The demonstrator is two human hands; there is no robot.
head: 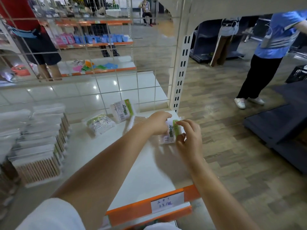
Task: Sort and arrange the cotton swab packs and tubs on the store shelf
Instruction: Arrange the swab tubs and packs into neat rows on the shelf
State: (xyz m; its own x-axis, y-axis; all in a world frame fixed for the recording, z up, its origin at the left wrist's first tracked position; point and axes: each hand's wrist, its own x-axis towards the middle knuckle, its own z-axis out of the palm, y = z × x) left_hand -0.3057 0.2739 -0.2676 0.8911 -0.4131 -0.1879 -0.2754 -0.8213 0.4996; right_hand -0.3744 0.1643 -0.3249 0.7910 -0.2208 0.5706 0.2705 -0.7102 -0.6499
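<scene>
Head view: I look down at my two hands over the white shelf (pixel 149 176).
Pack in hand: a small swab pack (pixel 171 132) with a green strip, at the far right of the shelf.
How it feels: I think it is light, soft and a bit slippery, so hold it by its edges.
Left hand (pixel 158 123): curled on the pack's left side.
Right hand (pixel 191 136): pinching its right edge.
Other packs: two more packs (pixel 113 117) lie just left and farther back.
Stacks (pixel 38 146): tall piles at the left, well apart.

three green-label swab tubs (pixel 171 131), one loose wooden swab pack (pixel 135 122), one stack of packs (pixel 39 146), two hands (pixel 159 123).
</scene>
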